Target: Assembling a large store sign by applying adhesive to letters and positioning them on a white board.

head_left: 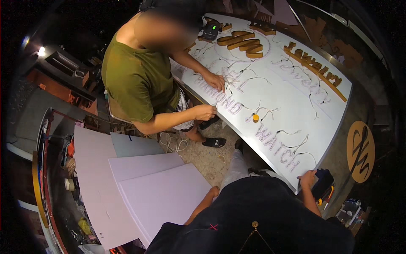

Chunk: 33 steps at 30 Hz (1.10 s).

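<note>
A large white sign panel [292, 101] lies in front of me, bearing rows of clear letter shapes with thin wires coming out of them. My right hand [307, 179] is closed around the panel's near right corner. Low at my left side, my left hand [215, 192] is beside the corner of a pale foam sheet [163, 190]; its fingers are too small and partly hidden to read. Across the panel's left edge, a person in a green shirt [131, 80] has one hand [214, 81] on the letters and the other [205, 112] at the edge.
Gold raised letters [313, 63] and a gold looped emblem [241, 42] lie on the panel's far part. A small yellow roll [255, 118] sits mid-panel, and a black device [210, 30] at the far left. A round gold sign [360, 151] stands right. Pale boards [101, 182] lean left.
</note>
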Available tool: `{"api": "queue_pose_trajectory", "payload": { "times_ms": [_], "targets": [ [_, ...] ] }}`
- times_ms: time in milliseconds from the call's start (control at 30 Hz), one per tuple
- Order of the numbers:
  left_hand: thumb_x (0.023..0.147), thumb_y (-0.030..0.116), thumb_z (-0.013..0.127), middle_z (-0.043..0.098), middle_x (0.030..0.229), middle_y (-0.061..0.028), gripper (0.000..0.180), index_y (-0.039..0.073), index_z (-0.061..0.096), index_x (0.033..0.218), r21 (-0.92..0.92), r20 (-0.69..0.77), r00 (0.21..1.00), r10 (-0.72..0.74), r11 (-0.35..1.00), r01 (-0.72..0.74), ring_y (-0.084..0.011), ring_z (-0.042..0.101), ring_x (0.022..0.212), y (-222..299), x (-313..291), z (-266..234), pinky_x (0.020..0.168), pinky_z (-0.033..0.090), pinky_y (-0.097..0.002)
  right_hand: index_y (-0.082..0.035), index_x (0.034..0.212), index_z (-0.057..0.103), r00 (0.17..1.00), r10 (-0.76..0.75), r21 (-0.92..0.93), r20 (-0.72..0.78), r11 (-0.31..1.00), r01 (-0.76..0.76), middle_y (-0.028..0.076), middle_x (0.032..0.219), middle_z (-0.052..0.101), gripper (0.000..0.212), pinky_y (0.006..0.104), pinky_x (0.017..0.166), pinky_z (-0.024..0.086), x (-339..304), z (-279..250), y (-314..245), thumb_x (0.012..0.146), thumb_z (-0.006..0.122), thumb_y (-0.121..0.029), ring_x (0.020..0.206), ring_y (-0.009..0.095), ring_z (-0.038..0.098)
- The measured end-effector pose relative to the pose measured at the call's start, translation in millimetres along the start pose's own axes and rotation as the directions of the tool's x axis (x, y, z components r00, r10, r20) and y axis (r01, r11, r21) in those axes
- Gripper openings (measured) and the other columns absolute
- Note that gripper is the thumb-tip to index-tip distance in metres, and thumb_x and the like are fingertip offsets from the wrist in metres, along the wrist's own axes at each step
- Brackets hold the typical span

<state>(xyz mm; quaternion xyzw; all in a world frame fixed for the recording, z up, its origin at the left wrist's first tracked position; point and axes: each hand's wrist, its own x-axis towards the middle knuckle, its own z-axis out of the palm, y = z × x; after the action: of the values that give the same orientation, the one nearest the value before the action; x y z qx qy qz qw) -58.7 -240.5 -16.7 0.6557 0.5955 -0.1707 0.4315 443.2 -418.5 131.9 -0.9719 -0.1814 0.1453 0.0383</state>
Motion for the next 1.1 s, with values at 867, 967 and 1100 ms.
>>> {"api": "queue_pose_trajectory", "payload": {
  "times_ms": [867, 967, 1100],
  "targets": [
    [0.084, 0.031, 0.054, 0.063, 0.096, -0.0240, 0.043, -0.005, 0.055, 0.106, -0.260, -0.069, 0.993, 0.100, 0.959, -0.114, -0.0364, 0.060, 0.095, 57.9, 70.5, -58.1, 0.083, 0.046, -0.0392, 0.007, 0.098, 0.056, 0.987, 0.159, 0.058, 0.004, 0.986, -0.159, 0.023, 0.118, 0.046, 0.060, 0.0414, 0.081, 0.050, 22.0, 18.4, 11.1, 0.053, 0.087, -0.017, 0.095, 0.039, 0.059],
    [0.084, 0.031, 0.054, 0.063, 0.100, -0.0249, 0.043, -0.005, 0.056, 0.109, -0.364, -0.002, 0.999, 0.051, 0.930, -0.048, -0.0359, 0.060, 0.099, 40.9, 52.9, -39.4, 0.084, 0.046, -0.0392, 0.007, 0.101, 0.055, 0.990, 0.140, 0.052, 0.011, 0.989, -0.140, 0.024, 0.119, 0.046, 0.062, 0.0417, 0.082, 0.050, 0.1, 5.4, -4.6, 0.053, 0.087, -0.017, 0.096, 0.039, 0.059],
    [0.083, 0.033, 0.055, 0.058, 0.112, -0.0280, 0.046, -0.005, 0.060, 0.108, -0.091, 0.144, 0.989, -0.042, 0.994, 0.056, -0.0365, 0.056, 0.108, -2.9, 31.7, -17.1, 0.089, 0.044, -0.0405, 0.006, 0.108, 0.051, 1.000, 0.024, -0.039, 0.012, 0.999, -0.024, 0.022, 0.120, 0.046, 0.069, 0.0417, 0.083, 0.050, -4.8, -9.2, -12.2, 0.053, 0.086, -0.016, 0.099, 0.039, 0.057]
  ]
}}
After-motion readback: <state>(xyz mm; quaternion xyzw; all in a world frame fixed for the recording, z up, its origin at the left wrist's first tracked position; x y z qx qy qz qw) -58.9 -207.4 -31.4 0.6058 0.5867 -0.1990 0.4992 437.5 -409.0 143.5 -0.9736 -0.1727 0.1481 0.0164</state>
